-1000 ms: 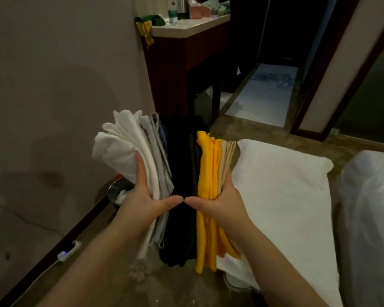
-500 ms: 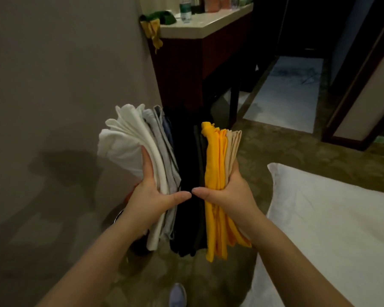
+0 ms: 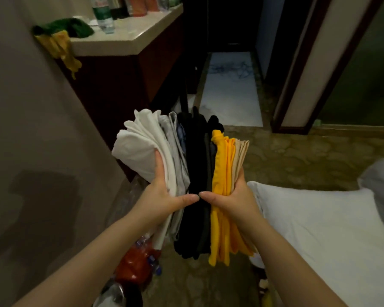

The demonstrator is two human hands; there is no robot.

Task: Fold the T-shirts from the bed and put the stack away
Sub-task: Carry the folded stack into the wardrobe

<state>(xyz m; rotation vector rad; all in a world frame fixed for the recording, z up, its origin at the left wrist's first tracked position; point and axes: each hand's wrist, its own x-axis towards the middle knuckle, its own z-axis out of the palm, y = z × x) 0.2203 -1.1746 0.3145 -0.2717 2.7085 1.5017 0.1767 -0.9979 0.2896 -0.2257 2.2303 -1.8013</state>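
A stack of folded T-shirts [image 3: 195, 173] stands on edge between my two hands, held out in front of me above the floor. White and grey shirts are on the left, black ones in the middle, yellow and beige on the right. My left hand [image 3: 162, 196] grips the white side, fingers behind, thumb across the front. My right hand [image 3: 233, 196] grips the yellow side the same way. The two thumb tips almost touch in front of the black shirts.
The bed [image 3: 319, 229] with white covers lies at the right. A dark desk [image 3: 120, 69] with bottles and a green and yellow cloth stands against the left wall. A bin with bottles [image 3: 138, 262] is below my left arm. A doorway [image 3: 231, 89] opens ahead.
I have walked forward with the stack toward the desk and doorway. The bed has slid to the right and lower. My grip on the stack is unchanged.
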